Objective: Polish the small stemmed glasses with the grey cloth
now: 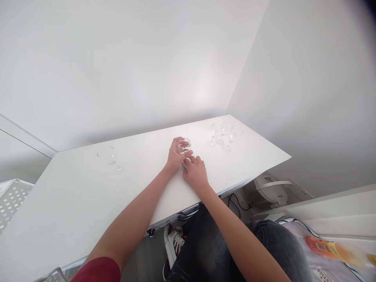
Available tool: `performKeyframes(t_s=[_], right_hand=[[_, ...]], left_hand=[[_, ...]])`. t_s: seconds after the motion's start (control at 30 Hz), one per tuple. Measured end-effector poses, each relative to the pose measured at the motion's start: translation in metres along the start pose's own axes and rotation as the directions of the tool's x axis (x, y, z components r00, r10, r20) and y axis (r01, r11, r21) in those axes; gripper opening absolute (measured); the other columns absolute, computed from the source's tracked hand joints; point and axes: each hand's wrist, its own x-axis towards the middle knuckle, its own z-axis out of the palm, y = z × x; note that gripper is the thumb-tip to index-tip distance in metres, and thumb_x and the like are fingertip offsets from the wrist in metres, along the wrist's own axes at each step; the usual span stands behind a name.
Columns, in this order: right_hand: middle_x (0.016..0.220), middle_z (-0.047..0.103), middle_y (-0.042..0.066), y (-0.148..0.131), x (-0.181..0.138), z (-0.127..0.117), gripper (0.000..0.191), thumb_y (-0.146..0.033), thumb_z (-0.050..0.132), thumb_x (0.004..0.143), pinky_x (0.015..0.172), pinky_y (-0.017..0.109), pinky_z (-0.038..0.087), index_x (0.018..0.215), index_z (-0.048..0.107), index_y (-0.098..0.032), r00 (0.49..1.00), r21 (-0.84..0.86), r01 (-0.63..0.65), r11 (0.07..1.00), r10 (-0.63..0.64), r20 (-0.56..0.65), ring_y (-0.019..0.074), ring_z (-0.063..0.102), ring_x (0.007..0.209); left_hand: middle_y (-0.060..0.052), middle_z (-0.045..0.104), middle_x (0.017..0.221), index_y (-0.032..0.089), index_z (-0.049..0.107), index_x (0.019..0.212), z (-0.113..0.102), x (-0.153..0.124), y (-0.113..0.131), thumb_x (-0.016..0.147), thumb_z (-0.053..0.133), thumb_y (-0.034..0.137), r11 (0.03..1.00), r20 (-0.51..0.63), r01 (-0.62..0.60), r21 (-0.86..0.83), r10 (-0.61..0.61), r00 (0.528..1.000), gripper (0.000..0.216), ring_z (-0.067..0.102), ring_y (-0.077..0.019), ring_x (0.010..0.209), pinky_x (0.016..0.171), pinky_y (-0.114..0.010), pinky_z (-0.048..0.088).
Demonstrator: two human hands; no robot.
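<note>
My left hand (175, 156) is wrapped round the bowl of a clear stemmed glass (184, 144) over the middle of the white table. Lower down, my right hand (195, 170) has its fingers curled in at the stem and foot, which my hands largely hide. To the right stands a group of similar clear stemmed glasses (226, 135), close together. Another clear stemmed glass (108, 155) is on the left part of the table, its outline faint against the white.
The white table (141, 156) runs along a white wall, with a corner at right. Below its right end sit a white-lidded appliance (270, 190) and black cables. An orange bottle (337, 248) lies at lower right. A white perforated basket (14, 201) is at far left.
</note>
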Motion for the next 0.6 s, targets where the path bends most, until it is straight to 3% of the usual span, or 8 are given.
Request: performKeyframes(t_s=[0.17,0.3,0.47,0.6], right_hand=[[0.146,0.059,0.012,0.0,-0.003,-0.008,0.036,-0.02,0.047,0.096,0.082,0.038,0.048,0.125,0.068,-0.022,0.996,-0.071,-0.066,0.995,0.07,0.058,0.0276,0.06,0.103],[0.15,0.059,0.009,0.005,-0.005,-0.013,0.044,-0.027,0.042,0.1,0.072,0.037,0.051,0.141,0.059,-0.027,0.985,-0.079,-0.072,0.994,0.084,0.15,0.0254,0.069,0.093],[0.166,0.042,0.012,0.018,-0.008,-0.021,0.055,-0.035,0.039,0.101,0.081,0.042,0.056,0.155,0.047,-0.027,0.972,-0.119,-0.089,0.989,0.112,0.207,0.0282,0.074,0.1],[0.175,0.023,0.014,0.039,-0.008,-0.033,0.069,-0.038,0.04,0.099,0.091,0.049,0.055,0.165,0.031,-0.023,0.925,-0.171,-0.18,0.969,0.226,0.306,0.0339,0.073,0.109]], left_hand=[[-0.007,0.06,0.123,0.029,0.058,0.119,0.003,0.0,0.002,0.073,0.091,0.034,1.0,0.009,-0.019,-0.001,0.019,1.0,0.058,0.062,-0.0247,0.118,0.092,-0.036,0.049],[-0.011,0.053,0.144,0.031,0.057,0.128,0.005,-0.001,0.001,0.073,0.091,0.035,1.0,0.082,0.02,-0.007,-0.019,0.996,0.065,0.058,-0.0274,0.129,0.098,-0.038,0.049],[-0.008,0.036,0.162,0.034,0.055,0.133,0.004,-0.002,-0.001,0.076,0.089,0.04,0.999,0.017,0.041,0.024,-0.041,0.999,0.067,0.053,-0.028,0.136,0.101,-0.039,0.051],[-0.006,0.039,0.16,0.033,0.058,0.127,0.003,-0.002,-0.003,0.081,0.084,0.044,0.996,-0.043,0.086,0.032,-0.085,0.995,0.054,0.058,-0.0239,0.129,0.1,-0.037,0.051]])
